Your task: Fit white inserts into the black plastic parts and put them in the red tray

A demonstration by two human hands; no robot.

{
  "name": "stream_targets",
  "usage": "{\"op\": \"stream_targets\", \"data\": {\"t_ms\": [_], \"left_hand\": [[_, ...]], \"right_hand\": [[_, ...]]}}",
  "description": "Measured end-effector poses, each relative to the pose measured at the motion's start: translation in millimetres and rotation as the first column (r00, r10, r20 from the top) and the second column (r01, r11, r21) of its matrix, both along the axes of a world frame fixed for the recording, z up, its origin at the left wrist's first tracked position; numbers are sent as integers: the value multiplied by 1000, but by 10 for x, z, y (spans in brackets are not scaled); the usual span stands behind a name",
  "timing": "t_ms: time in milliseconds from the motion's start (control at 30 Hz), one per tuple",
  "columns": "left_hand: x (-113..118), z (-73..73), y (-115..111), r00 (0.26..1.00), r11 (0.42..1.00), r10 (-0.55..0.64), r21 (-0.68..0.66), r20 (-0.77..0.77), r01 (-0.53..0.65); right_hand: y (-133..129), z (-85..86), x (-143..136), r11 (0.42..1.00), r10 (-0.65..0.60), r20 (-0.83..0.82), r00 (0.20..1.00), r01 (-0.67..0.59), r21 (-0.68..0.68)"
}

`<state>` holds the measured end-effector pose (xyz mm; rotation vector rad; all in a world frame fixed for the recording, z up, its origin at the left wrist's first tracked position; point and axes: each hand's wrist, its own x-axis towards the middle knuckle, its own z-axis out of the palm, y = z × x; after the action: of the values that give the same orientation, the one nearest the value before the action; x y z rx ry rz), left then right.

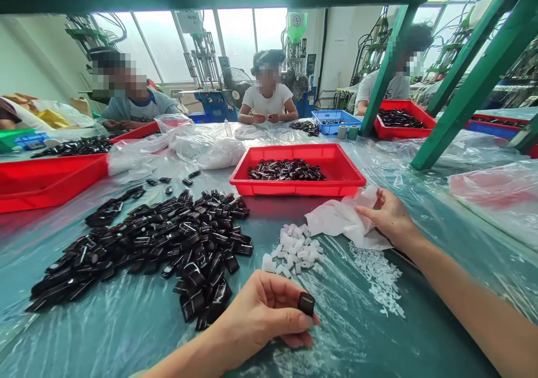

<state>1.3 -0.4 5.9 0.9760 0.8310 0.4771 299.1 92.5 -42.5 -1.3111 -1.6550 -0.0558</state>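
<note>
Head view: left grip (264,312) pinches a black piece (306,304), right grip (394,219) pinches a white cloth (336,220)

so on the sheeting (96,339) you had a heap of parts (180,229) left, chunks (296,248) just right of it, slivers (380,281) right of those, a tray (300,189) behind the chunks with more parts (288,171) in it, plus a wrap (332,218) between the tray and the slivers

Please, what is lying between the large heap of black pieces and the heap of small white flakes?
In the head view, a heap of chunky white pieces lies between the black pieces and the flakes.
</note>
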Motion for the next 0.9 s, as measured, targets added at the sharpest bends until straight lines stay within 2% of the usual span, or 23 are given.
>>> {"op": "stream_targets", "data": {"t_ms": [133,200,267,333,433,567,667,900], "left_hand": [[11,-5,-8,1000,1000,18,-10,-8,-18],[14,-14,-10,1000,1000,22,-9,-19,-22],[16,-23,-10,999,1000,21,-9,-29,-21],[17,-31,-9,999,1000,26,-11,-37,-26],[23,-33,-10,998,999,37,-8,-49,-38],[39,-22,-11,997,999,37,-7,-64,-38],[47,-18,-11,997,999,39,-10,-67,-39],[35,-35,-35,996,998,67,-13,-66,-68]], "right_hand": [[-227,276,-208,984,-161,-62,985,165,68],[-403,410,-417,991,-115,-26,993,117,67],[-566,482,-649,998,67,71,995,-67,1],[-676,481,-846,957,284,168,944,-268,-109],[-726,394,-1005,891,440,243,865,-386,-238],[-697,297,-1028,876,457,274,846,-375,-302],[-700,293,-1015,874,449,246,859,-365,-320],[-782,417,-1012,865,388,-39,921,-379,-329]]}}
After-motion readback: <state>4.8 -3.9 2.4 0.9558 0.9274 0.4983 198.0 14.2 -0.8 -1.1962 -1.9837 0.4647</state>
